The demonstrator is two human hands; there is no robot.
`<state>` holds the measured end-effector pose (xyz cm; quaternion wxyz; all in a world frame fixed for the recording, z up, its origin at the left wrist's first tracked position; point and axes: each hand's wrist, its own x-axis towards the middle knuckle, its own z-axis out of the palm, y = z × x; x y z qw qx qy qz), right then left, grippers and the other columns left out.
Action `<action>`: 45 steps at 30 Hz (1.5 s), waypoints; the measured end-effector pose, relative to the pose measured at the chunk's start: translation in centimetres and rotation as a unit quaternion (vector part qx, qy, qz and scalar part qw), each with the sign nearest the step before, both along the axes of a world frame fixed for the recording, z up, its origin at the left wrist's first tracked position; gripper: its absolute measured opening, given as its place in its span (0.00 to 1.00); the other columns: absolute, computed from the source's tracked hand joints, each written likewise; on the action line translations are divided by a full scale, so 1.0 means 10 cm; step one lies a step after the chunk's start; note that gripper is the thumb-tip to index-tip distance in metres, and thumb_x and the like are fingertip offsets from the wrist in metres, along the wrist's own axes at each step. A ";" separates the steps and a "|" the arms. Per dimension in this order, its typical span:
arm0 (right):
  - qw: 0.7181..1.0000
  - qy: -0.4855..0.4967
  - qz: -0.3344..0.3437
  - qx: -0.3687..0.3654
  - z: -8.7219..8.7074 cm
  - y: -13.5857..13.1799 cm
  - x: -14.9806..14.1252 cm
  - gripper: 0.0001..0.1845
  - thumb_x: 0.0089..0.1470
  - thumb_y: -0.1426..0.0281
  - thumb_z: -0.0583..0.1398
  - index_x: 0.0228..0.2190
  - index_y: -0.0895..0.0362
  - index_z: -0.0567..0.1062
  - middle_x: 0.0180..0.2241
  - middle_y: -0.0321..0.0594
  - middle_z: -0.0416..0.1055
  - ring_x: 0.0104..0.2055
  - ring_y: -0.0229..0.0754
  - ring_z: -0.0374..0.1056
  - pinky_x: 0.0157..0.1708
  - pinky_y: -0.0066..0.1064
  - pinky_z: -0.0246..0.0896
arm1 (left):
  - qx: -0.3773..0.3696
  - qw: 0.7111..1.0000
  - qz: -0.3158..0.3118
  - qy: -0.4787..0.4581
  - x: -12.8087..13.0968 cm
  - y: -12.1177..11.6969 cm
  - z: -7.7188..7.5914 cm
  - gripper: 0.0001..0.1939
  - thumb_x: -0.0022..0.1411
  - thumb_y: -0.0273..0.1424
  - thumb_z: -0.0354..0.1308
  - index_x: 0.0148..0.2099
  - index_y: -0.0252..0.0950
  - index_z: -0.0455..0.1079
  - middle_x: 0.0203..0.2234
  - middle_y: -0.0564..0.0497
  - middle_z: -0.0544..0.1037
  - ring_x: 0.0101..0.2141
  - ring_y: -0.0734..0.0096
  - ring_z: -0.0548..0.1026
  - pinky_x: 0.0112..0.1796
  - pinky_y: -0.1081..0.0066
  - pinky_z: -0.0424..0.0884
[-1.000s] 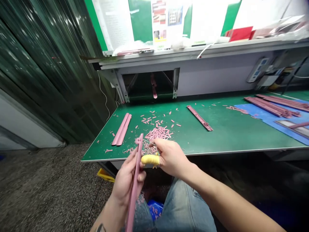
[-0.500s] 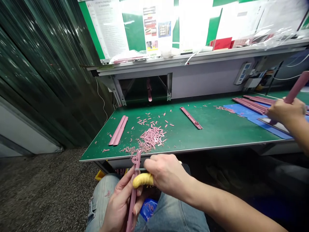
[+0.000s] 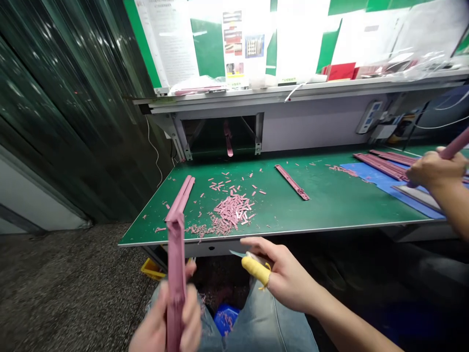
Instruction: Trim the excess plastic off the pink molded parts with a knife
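Clasping a pink strip (image 3: 176, 264), the left hand (image 3: 156, 322) wraps its fingers round the lower part, the other end pointing toward the green desk (image 3: 330, 200). Clear of it, the right hand (image 3: 291, 281), one finger in a yellow cover (image 3: 256, 270), grasps a small knife (image 3: 237, 253). Pink scraps (image 3: 232, 210) lie heaped on the desk.

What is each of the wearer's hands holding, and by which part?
The left hand grips the pink strip around the lower part in view; the right hand holds a knife by its pale handle.
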<state>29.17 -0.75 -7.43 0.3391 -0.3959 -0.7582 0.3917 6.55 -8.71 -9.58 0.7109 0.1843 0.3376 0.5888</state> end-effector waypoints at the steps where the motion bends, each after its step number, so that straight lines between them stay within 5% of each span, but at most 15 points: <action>1: 1.000 -0.005 0.005 0.013 -0.01 -0.01 -0.06 0.17 0.61 0.61 0.56 0.49 0.55 0.72 0.34 0.38 0.76 0.32 0.38 0.69 0.32 0.27 0.62 | 0.099 0.992 0.052 0.052 -0.01 0.17 0.09 0.17 0.66 0.42 0.49 0.54 0.47 0.70 0.22 0.55 0.64 0.18 0.78 0.62 0.18 0.77 0.60; 2: 0.999 -0.018 0.008 0.039 -0.03 -0.02 -0.12 0.15 0.60 0.62 0.58 0.46 0.55 0.74 0.34 0.38 0.76 0.32 0.38 0.69 0.32 0.27 0.62 | 0.207 0.965 0.110 0.117 -0.02 0.34 0.18 0.18 0.67 0.40 0.48 0.56 0.45 0.68 0.23 0.54 0.64 0.19 0.77 0.62 0.19 0.76 0.61; 6: 0.983 -0.110 0.021 0.143 -0.06 0.00 -0.40 0.11 0.59 0.66 0.59 0.41 0.54 0.77 0.35 0.40 0.77 0.35 0.41 0.70 0.36 0.30 0.60 | 0.333 0.907 0.191 0.173 0.03 0.84 0.39 0.22 0.59 0.44 0.59 0.55 0.44 0.69 0.25 0.54 0.66 0.23 0.75 0.62 0.23 0.72 0.61; 16: 0.958 -0.230 0.027 0.170 -0.18 0.16 -0.54 0.09 0.59 0.64 0.56 0.33 0.51 0.77 0.27 0.35 0.74 0.29 0.39 0.67 0.29 0.30 0.52 | 0.434 0.837 0.209 0.261 0.16 0.91 0.29 0.23 0.58 0.45 0.60 0.55 0.45 0.71 0.24 0.54 0.69 0.24 0.73 0.63 0.25 0.68 0.61; 21: 0.961 -0.216 -0.035 0.167 -0.18 0.22 -0.58 0.08 0.57 0.65 0.58 0.34 0.52 0.78 0.30 0.37 0.74 0.30 0.39 0.67 0.26 0.30 0.49 | 0.409 0.862 0.163 0.253 0.14 0.88 0.30 0.23 0.58 0.46 0.60 0.53 0.45 0.73 0.22 0.55 0.67 0.23 0.74 0.62 0.24 0.70 0.62; 24: 0.976 -0.145 -0.006 0.159 -0.18 0.27 -0.52 0.09 0.57 0.65 0.59 0.36 0.53 0.79 0.32 0.38 0.74 0.31 0.39 0.67 0.28 0.29 0.53 | 0.394 0.884 0.140 0.208 0.05 0.87 0.37 0.23 0.55 0.48 0.62 0.52 0.47 0.73 0.21 0.56 0.67 0.22 0.74 0.61 0.24 0.70 0.62; 30: 0.992 0.119 -0.029 -0.023 -0.24 0.19 -0.50 0.13 0.62 0.63 0.55 0.39 0.56 0.75 0.26 0.35 0.69 0.26 0.34 0.63 0.25 0.24 0.59 | 0.358 0.912 0.154 0.128 -0.08 0.90 0.57 0.23 0.57 0.48 0.60 0.53 0.48 0.70 0.22 0.55 0.68 0.20 0.75 0.58 0.22 0.71 0.61; 32: 0.991 0.131 -0.011 0.017 -0.25 0.10 -0.64 0.15 0.55 0.61 0.63 0.41 0.56 0.73 0.33 0.38 0.72 0.32 0.37 0.66 0.32 0.26 0.63 | 0.334 0.920 0.178 0.105 -0.07 0.94 0.59 0.22 0.60 0.48 0.57 0.53 0.47 0.69 0.23 0.56 0.65 0.21 0.77 0.59 0.22 0.74 0.62; 34: 0.986 0.134 0.031 0.091 -0.25 0.04 -0.77 0.19 0.50 0.63 0.66 0.43 0.57 0.73 0.40 0.43 0.73 0.39 0.40 0.68 0.40 0.29 0.64 | 0.317 0.901 0.226 0.190 -0.07 1.00 0.55 0.20 0.65 0.46 0.49 0.56 0.47 0.67 0.26 0.55 0.65 0.24 0.78 0.64 0.25 0.76 0.66; 37: 0.987 0.128 0.039 0.094 -0.18 0.09 -0.83 0.10 0.56 0.66 0.61 0.39 0.58 0.74 0.33 0.39 0.73 0.32 0.36 0.67 0.35 0.26 0.62 | 0.321 0.791 0.302 0.423 -0.17 1.08 0.43 0.22 0.67 0.39 0.50 0.63 0.52 0.58 0.44 0.50 0.71 0.45 0.67 0.72 0.44 0.65 0.71; 39: 0.993 0.114 0.032 0.025 -0.10 0.20 -0.75 0.07 0.58 0.66 0.60 0.34 0.58 0.74 0.26 0.34 0.70 0.25 0.32 0.62 0.27 0.23 0.58 | 0.361 0.703 0.312 0.527 -0.29 1.10 0.35 0.35 0.57 0.34 0.64 0.64 0.55 0.56 0.57 0.51 0.67 0.59 0.56 0.61 0.56 0.55 0.61; 41: 0.990 0.112 0.066 -0.059 0.00 0.33 -0.61 0.10 0.58 0.64 0.60 0.31 0.59 0.73 0.25 0.33 0.69 0.25 0.32 0.61 0.24 0.22 0.56 | 0.460 0.583 0.207 0.636 -0.41 1.11 0.32 0.41 0.49 0.29 0.70 0.63 0.53 0.60 0.59 0.52 0.67 0.61 0.50 0.59 0.60 0.50 0.54; 43: 0.974 0.116 0.136 -0.138 0.08 0.46 -0.47 0.11 0.59 0.62 0.59 0.32 0.59 0.71 0.24 0.33 0.69 0.25 0.33 0.63 0.24 0.22 0.58 | 0.552 0.434 0.049 0.711 -0.50 1.11 0.33 0.34 0.54 0.26 0.66 0.62 0.45 0.64 0.53 0.48 0.74 0.55 0.52 0.69 0.57 0.52 0.62; 45: 0.965 0.097 0.191 -0.153 0.12 0.58 -0.35 0.09 0.59 0.64 0.57 0.36 0.58 0.68 0.25 0.33 0.67 0.24 0.33 0.63 0.23 0.22 0.59 | 0.593 0.357 -0.045 0.720 -0.55 1.13 0.38 0.28 0.61 0.23 0.57 0.63 0.38 0.61 0.49 0.44 0.77 0.49 0.60 0.74 0.50 0.61 0.71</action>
